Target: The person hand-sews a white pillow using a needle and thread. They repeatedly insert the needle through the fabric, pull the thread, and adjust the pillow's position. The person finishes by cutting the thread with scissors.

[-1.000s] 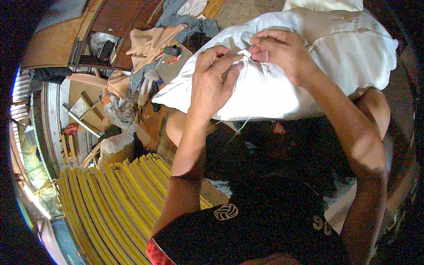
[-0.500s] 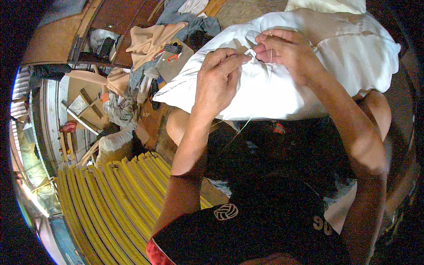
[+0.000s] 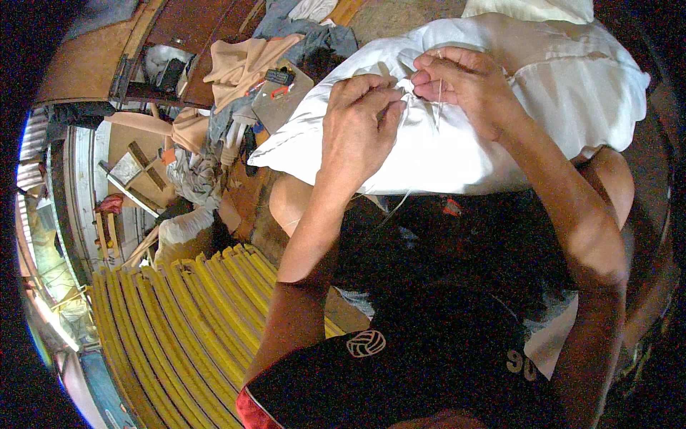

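Right grip (image 3: 473, 87) holds thread (image 3: 439, 113), left grip (image 3: 357, 132) curls with contents unclear, white pillow (image 3: 457, 159) lying beneath both.

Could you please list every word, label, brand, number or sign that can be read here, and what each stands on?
Black shirt: pale characters on the chest, not copied out here.
Same shirt: a pale ball-shaped emblem, without words.
Small dark object at upper left: any marks are too small to read.
White cushion: no lettering visible.
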A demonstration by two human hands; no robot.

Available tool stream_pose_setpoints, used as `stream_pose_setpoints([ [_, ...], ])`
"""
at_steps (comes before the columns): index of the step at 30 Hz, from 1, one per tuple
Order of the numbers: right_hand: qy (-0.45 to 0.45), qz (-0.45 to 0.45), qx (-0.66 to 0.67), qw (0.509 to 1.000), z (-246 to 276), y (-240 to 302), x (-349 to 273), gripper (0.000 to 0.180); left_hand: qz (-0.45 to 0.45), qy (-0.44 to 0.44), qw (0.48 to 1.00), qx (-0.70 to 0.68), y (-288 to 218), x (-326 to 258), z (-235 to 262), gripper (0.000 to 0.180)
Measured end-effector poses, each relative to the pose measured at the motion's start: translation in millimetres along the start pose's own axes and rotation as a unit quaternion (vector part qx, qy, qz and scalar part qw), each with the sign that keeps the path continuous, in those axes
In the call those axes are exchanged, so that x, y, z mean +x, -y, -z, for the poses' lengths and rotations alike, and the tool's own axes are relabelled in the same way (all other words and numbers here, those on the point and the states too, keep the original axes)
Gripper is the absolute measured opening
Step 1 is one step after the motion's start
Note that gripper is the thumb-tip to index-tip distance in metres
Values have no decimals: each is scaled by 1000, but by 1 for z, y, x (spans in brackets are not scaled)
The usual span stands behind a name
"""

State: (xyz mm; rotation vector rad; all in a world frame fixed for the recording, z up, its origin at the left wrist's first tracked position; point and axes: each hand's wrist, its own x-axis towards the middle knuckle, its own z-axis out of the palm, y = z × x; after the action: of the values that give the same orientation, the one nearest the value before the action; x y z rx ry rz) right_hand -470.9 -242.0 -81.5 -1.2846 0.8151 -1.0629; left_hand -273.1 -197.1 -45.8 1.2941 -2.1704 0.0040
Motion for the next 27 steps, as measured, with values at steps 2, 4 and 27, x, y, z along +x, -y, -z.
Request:
stream_pose_setpoints([
  [2, -1, -59, 90, 994, -4, 2, -1, 33, 20, 16, 1000, 2, 2, -4, 2, 15],
  [4, -1, 39, -27, 999, 0, -7, 1, 33, 28, 23, 999, -16, 1, -2, 4, 15],
  [27, -45, -1, -1, 999, -5, -7, 1, 30, -2, 4, 1000, -27, -2, -2, 5, 10],
])
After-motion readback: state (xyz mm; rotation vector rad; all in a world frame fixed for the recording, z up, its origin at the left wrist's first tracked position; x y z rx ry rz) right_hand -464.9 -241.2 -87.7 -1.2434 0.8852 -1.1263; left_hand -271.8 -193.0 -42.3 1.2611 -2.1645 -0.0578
